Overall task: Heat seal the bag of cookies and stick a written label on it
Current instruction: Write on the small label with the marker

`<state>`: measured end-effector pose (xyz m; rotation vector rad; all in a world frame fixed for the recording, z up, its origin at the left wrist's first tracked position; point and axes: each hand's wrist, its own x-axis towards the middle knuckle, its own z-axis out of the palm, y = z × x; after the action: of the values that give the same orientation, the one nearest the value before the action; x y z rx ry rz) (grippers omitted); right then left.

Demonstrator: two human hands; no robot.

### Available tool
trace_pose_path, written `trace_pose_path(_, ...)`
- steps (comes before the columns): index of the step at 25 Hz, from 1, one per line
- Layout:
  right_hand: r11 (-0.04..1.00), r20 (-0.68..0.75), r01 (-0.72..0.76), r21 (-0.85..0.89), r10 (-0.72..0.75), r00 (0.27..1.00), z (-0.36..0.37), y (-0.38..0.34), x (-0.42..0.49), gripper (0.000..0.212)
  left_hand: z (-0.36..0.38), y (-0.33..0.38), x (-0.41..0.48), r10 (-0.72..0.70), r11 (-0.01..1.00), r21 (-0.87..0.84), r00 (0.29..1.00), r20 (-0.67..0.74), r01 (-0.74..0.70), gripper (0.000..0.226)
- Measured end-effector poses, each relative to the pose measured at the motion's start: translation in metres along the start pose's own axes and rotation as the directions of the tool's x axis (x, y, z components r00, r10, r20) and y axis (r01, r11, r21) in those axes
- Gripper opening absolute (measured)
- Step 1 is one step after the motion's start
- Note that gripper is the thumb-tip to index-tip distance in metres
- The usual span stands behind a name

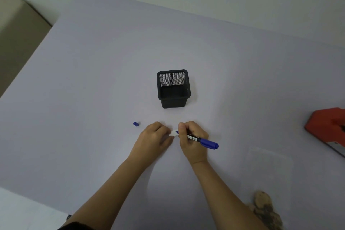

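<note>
My right hand (192,141) grips a blue marker (202,140) with its tip down on a small white label (174,133). My left hand (155,139) presses flat on the label's left part, hiding most of it. The marker's blue cap (136,124) lies on the table to the left of my hands. A clear bag (268,172) with brown cookies (266,209) at its near end lies at the lower right, beside my right forearm. The red heat sealer (328,127) sits at the right edge, partly cut off.
A black mesh pen holder (173,88) stands empty just beyond my hands. The table (93,80) has a pale lilac cover. A beige cushioned seat (16,30) is off the table's far left corner.
</note>
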<state>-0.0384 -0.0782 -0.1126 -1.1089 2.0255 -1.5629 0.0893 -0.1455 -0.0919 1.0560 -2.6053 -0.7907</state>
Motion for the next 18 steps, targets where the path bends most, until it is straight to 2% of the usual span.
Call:
trace_pose_path(3,1.0,-0.009,-0.002,-0.007,0.002,1.0,0.0,0.0,0.001,0.039,-0.001,-0.003,0.0,0.043,0.999,0.005,0.998,-0.04,-0.043,0.028)
trace_pose_path(9,1.0,-0.018,-0.005,0.006,0.005,1.0,0.0,0.001,-0.001,0.038,-0.004,-0.001,0.002,0.143,0.988,0.066,0.988,-0.065,-0.138,0.03)
trace_pose_path(15,1.0,-0.038,0.001,0.02,-0.001,0.999,0.001,0.002,-0.001,0.038,-0.011,0.002,0.008,0.088,0.996,0.024,0.996,-0.02,-0.087,0.033)
trace_pose_path(18,1.0,-0.03,0.011,0.018,-0.011,0.999,0.001,0.002,-0.001,0.036,-0.012,0.001,0.012,0.035,0.999,-0.028,0.999,0.002,-0.035,0.025)
